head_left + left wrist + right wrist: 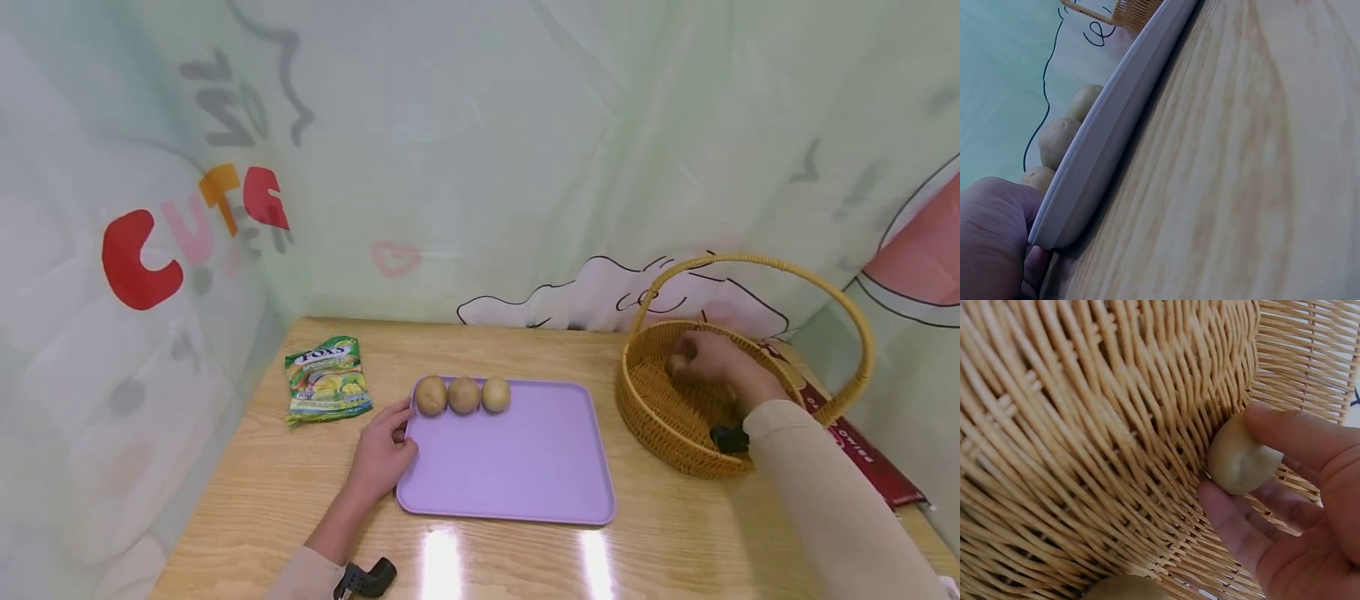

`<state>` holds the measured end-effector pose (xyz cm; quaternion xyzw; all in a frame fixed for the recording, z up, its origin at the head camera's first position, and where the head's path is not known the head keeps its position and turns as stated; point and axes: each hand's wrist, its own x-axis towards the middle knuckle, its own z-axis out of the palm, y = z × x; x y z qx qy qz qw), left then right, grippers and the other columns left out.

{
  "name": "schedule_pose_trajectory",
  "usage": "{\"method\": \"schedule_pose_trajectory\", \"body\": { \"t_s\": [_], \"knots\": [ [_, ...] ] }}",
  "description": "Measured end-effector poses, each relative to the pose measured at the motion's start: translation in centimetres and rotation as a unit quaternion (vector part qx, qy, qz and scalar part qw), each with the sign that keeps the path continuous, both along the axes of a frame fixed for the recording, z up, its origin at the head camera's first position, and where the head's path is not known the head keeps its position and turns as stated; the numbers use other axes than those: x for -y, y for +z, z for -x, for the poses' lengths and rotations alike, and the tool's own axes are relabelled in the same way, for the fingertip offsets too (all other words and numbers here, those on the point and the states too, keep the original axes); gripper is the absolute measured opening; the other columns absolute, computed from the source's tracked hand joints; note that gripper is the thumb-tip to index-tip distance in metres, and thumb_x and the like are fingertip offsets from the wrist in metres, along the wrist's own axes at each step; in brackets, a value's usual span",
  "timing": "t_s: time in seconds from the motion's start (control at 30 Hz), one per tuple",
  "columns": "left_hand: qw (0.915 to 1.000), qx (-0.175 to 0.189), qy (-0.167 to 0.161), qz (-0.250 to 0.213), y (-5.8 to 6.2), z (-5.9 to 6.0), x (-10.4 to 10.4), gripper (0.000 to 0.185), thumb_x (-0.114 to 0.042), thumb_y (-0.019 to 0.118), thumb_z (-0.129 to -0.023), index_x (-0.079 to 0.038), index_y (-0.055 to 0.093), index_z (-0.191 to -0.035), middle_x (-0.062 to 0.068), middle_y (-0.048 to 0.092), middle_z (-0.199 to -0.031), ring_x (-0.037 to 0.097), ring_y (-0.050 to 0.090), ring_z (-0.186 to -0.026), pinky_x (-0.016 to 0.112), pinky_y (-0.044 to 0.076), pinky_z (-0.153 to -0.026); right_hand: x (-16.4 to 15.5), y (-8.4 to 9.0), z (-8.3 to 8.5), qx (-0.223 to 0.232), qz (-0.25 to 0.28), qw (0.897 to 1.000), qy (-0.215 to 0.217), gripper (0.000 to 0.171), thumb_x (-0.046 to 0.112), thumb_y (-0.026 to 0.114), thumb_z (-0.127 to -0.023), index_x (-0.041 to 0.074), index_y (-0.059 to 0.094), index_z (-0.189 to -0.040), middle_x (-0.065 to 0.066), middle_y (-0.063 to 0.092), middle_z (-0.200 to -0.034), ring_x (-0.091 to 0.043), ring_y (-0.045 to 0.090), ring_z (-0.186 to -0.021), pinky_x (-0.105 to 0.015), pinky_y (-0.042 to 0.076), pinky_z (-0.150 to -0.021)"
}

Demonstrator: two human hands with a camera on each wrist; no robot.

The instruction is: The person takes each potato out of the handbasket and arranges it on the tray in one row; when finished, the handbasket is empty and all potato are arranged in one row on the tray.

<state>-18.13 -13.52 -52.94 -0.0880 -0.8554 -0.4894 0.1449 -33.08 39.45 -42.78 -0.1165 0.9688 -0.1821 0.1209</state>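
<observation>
Potato — pinched between right hand fingertips, inside basket.

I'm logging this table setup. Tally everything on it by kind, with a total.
Potatoes: 5, with 3 on the tray, 1 held by the right hand, 1 in the basket
Purple tray: 1
Wicker basket: 1
Candy bag: 1
Dark red packet: 1
Total: 9

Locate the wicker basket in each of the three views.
Head: wicker basket at right on the table, right hand inside.
Left wrist: only a sliver of it at the top edge.
Right wrist: its woven wall fills the picture.
Shared landmark: the basket's weave.
</observation>
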Motion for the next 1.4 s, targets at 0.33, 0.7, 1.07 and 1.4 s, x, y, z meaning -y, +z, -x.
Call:
{"method": "schedule_pose_trajectory", "body": {
  "t_s": [0.33,0.7,1.07,1.4],
  "knots": [
    [0.9999,-0.014,-0.005,-0.006,0.0,0.4,-0.3,0.046,0.010,0.059,-0.071,0.012,0.065,-0.116,0.018,0.059,-0.130,0.023,0.064,-0.098,0.025,0.056,-0.074,-0.4,0.4,-0.8,0.002,-0.001,1.000,-0.026,0.035,0.026,0.068,-0.088,0.001,0.055,-0.109,-0.013,0.059,-0.095,-0.029,0.053,-0.085,-0.043,0.047,-0.069],
    [0.9999,-0.012,-0.004,0.006,-1.3,-0.5,-0.4,0.046,0.010,0.060,-0.070,0.010,0.066,-0.115,0.016,0.060,-0.129,0.019,0.064,-0.098,0.024,0.056,-0.072,-1.7,-0.3,-2.5,-0.031,0.029,0.998,-0.038,0.024,0.020,0.068,-0.088,0.001,0.057,-0.097,-0.010,0.055,-0.085,-0.027,0.049,-0.078,-0.037,0.043,-0.063],
    [1.0000,-0.007,0.003,0.001,-0.7,-1.0,-0.2,0.046,0.010,0.060,-0.070,0.011,0.066,-0.115,0.017,0.059,-0.130,0.022,0.064,-0.099,0.024,0.056,-0.072,-0.1,1.5,-2.7,-0.114,0.008,0.993,0.002,0.027,0.023,0.067,-0.088,-0.001,0.059,-0.097,-0.016,0.058,-0.096,-0.028,0.054,-0.077,-0.040,0.048,-0.063],
    [0.9999,-0.014,0.007,-0.002,-0.6,-0.3,-0.2,0.046,0.011,0.060,-0.070,0.011,0.066,-0.115,0.018,0.059,-0.130,0.023,0.065,-0.098,0.023,0.056,-0.073,2.1,4.5,-2.7,-0.153,0.015,0.988,0.013,0.047,0.031,0.077,-0.080,-0.005,0.063,-0.108,-0.023,0.064,-0.101,-0.033,0.061,-0.086,-0.048,0.053,-0.068]
  ]
}}
